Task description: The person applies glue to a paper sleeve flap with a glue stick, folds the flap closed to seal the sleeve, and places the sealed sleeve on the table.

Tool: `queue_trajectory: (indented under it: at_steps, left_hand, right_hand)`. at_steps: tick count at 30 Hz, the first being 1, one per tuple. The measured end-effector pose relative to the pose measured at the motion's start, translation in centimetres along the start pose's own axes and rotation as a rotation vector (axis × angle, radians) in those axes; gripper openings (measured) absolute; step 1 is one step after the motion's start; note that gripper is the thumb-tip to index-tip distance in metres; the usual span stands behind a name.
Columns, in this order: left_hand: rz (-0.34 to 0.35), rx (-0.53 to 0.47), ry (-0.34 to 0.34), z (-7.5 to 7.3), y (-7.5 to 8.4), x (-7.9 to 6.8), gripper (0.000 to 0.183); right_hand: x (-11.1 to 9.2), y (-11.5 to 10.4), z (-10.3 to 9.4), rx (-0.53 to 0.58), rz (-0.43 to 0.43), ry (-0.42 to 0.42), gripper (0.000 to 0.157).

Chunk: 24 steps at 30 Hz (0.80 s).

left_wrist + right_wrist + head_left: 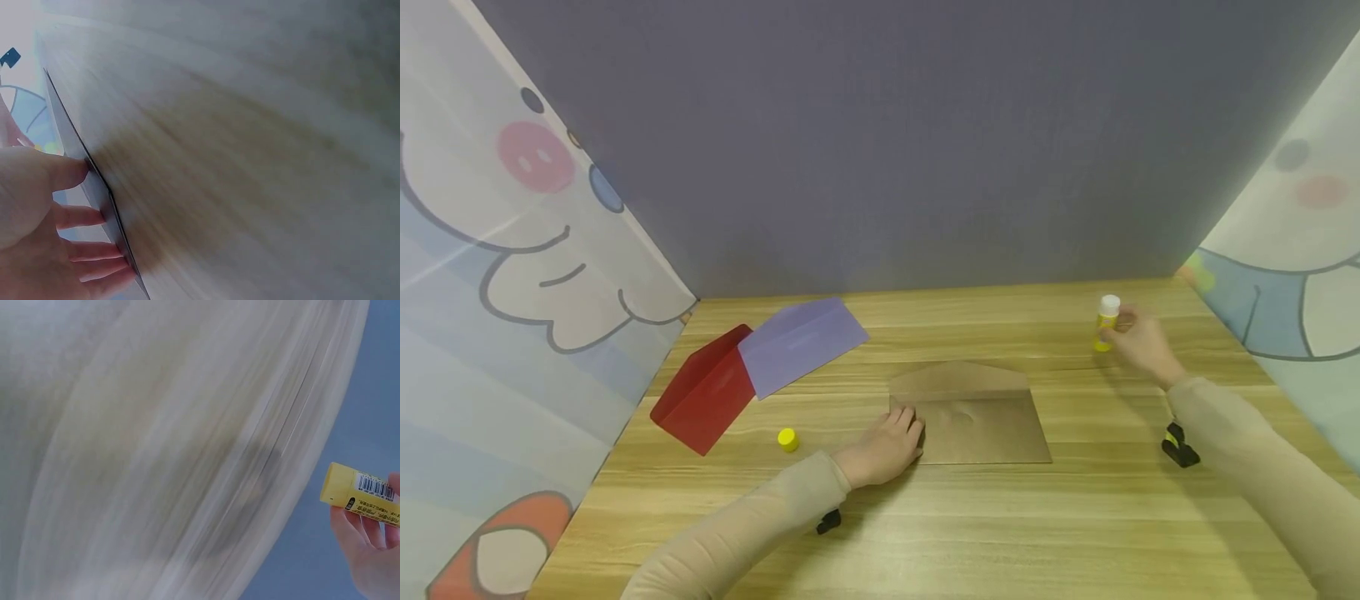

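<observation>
Right grip (1142, 342) pinches one glue stick (1107, 320) — left grip (883, 446), relaxed, touches one of three envelopes (977, 427).

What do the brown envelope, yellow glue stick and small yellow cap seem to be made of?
Flat brown envelope: likely paper or thin card, fairly matte, judging by the thin sheet and fold line.
Yellow cylindrical glue stick: probably plastic, smooth; its tube looks rigid, with a printed barcode.
Small round yellow cap: probably plastic, from its even, bright colour; exact finish unclear.
</observation>
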<state>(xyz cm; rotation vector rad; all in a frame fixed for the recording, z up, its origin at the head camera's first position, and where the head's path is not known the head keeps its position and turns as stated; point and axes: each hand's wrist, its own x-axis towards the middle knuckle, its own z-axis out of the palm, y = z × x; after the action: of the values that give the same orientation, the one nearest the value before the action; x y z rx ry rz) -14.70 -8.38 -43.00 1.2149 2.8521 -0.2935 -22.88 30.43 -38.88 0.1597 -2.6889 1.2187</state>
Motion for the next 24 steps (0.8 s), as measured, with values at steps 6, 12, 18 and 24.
queue_trajectory:
  at_steps: [6, 12, 18, 24]
  left_hand:
    - [0.002, 0.016, -0.005, 0.0, 0.0, 0.0, 0.041]
    - [0.004, 0.018, 0.007, 0.0, 0.1, 0.0, 0.041]
    - [0.007, 0.028, 0.023, 0.0, 0.1, 0.0, 0.041]
    - [0.004, 0.024, 0.01, -0.1, 0.1, 0.0, 0.042]
  right_hand:
    - [0.4, 0.7, -0.3, 0.09, 0.112, -0.012, 0.05]
    - [0.5, 1.6, -0.4, 0.127, 0.145, -0.005, 0.052]
    - [0.5, 2.3, -0.5, 0.115, 0.193, 0.012, 0.053]
    - [0.4, 2.7, -0.7, 0.108, 0.249, -0.025, 0.06]
